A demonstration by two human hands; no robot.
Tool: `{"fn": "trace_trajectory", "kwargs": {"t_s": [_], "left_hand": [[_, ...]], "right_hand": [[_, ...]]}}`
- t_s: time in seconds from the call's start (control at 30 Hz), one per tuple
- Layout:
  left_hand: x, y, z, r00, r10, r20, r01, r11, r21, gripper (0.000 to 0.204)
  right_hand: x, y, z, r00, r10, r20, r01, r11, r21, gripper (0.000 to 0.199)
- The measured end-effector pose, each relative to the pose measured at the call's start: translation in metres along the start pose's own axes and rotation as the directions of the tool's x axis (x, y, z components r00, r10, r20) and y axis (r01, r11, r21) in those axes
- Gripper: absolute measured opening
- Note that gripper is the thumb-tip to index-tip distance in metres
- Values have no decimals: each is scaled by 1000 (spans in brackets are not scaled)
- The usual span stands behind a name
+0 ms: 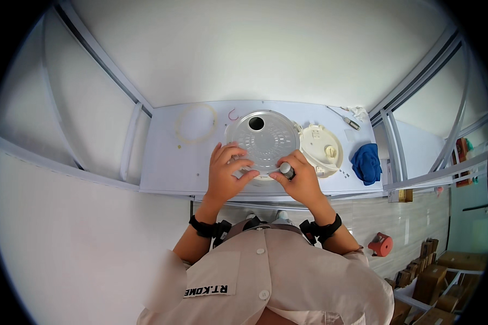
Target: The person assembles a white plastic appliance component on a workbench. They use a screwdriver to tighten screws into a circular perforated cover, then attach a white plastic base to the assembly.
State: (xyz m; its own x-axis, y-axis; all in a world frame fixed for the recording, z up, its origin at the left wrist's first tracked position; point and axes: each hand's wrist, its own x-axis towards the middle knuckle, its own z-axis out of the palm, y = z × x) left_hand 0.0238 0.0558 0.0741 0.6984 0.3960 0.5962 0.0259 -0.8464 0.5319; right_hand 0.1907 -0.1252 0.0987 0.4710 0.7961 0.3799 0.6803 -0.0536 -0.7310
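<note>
White table [168,168]; metal disc [276,127] lies flat. Left hand [228,172], loosely spread, touches near rim, presumably steadying; right hand [302,181] curled around grey cylinder [287,170], perhaps a tool handle.

I see a crumpled blue cloth [366,164] on the counter [168,162], a round red object [382,245] on the floor [358,216], and brown boxes [430,284] nearby.

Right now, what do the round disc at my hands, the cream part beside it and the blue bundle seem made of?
Round disc: probably metal, satin silver, going by its sheen and pressed-looking pattern. Cream part: likely moulded plastic, smooth, given its even colour and rounded edges. Blue bundle: fabric, matte, with soft folds.
</note>
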Motion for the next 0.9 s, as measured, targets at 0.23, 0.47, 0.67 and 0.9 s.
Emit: {"fn": "trace_trajectory", "kwargs": {"t_s": [0.23, 0.47, 0.67, 0.9], "left_hand": [[-4, -4, -1, 1000, 10, -19, -11, 999, -43, 20], [16, 35, -9, 997, 21, 68, -12, 991, -133, 18], [45, 79, 8, 991, 71, 115, -26, 937, -348, 22], [68, 124, 78, 877, 29, 479, 215, 868, -447, 27]], "right_hand": [[-4, -1, 8, 998, 14, -53, -11, 998, 58, 32], [-7, 5, -13, 988, 51, -144, -20, 977, 214, 28], [-11, 6, -66, 952, 64, -299, 54, 927, 372, 22], [-23, 38, -132, 877, -1, -480, 152, 949, 277, 20]]}}
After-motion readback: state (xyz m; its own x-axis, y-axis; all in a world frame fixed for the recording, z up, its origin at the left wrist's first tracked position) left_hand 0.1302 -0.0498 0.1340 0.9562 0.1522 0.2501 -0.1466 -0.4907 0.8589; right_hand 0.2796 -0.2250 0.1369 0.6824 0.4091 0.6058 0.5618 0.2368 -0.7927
